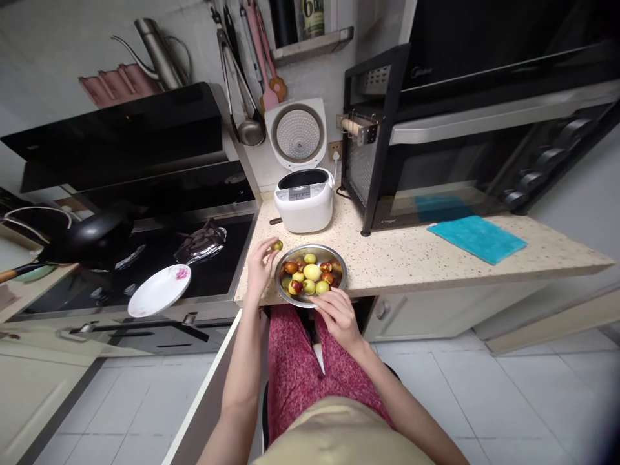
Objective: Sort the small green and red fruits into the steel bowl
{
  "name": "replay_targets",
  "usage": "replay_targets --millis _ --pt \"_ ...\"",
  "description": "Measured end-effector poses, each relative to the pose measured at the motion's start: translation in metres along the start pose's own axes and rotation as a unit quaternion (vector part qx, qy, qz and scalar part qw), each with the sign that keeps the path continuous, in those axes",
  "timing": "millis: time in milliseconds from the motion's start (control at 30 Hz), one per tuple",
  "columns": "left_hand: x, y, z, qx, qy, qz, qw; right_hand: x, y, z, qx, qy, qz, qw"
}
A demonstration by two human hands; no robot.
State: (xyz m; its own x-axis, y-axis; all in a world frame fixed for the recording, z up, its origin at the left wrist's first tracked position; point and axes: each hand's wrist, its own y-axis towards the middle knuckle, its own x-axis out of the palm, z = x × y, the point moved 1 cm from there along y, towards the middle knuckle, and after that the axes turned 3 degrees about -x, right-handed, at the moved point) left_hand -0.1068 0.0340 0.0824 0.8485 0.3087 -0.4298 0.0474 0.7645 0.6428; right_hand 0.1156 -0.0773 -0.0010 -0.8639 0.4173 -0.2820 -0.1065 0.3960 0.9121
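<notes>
Two hands work at a steel bowl (290,298) of small fruits (310,274), green, yellow and red-brown, in the middle of the head view. The left hand (259,263) pinches one fruit (276,245) between thumb and fingertips, just left of the bowl's rim and a little above it. The right hand (338,314) rests at the bowl's lower right edge, fingers loosely curled and touching the rim, gripping nothing that shows. The bowl sits at the front edge of the bench (411,255), partly over the lip. To do this well, I judge the right hand should steady the bowl so it cannot tip off, while the left keeps a light fingertip pinch and turns the fruit without squeezing it.

The bench is pale speckled stone. A white rice cooker (304,197) stands behind the bowl with its lid up. A black oven (465,155) on a rack fills the upper right, and a teal cloth (477,237) lies before it. At left a black hob (169,258) carries a dark pan (92,236), with a white plate (159,290) at its front edge. Utensils (247,71) hang on the wall at top centre. The floor is pale tile.
</notes>
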Motion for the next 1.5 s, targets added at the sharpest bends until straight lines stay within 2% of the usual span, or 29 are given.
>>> replay_targets --millis 100,167,233,333,700,1033,1200,1500 --pt "-0.007 -0.026 0.039 0.024 0.009 -0.085 0.996 0.002 -0.002 0.0 0.009 0.001 0.001 1.0" --pt "-0.006 -0.043 0.053 0.034 0.008 -0.138 0.99 0.003 -0.003 0.0 0.017 0.003 -0.004 1.0" --pt "-0.003 -0.056 0.058 0.034 0.009 -0.174 0.984 0.002 -0.003 -0.001 0.02 0.002 -0.009 1.0" --pt "0.002 -0.07 0.056 0.016 0.007 -0.197 0.98 0.001 -0.003 -0.002 0.018 0.002 -0.017 1.0" --pt "0.004 -0.081 0.048 0.008 0.014 -0.185 0.983 0.0 -0.008 -0.001 0.018 0.005 -0.028 0.999" --pt "0.002 -0.106 0.051 0.028 0.062 -0.119 0.991 -0.006 -0.003 -0.002 -0.001 -0.013 -0.037 0.999" --pt "0.002 -0.121 0.05 0.04 0.096 -0.126 0.986 -0.007 0.0 0.0 -0.012 -0.021 -0.039 0.999" --pt "0.011 -0.124 0.047 0.065 0.149 -0.153 0.975 -0.007 0.006 0.013 -0.003 0.015 -0.065 0.998"
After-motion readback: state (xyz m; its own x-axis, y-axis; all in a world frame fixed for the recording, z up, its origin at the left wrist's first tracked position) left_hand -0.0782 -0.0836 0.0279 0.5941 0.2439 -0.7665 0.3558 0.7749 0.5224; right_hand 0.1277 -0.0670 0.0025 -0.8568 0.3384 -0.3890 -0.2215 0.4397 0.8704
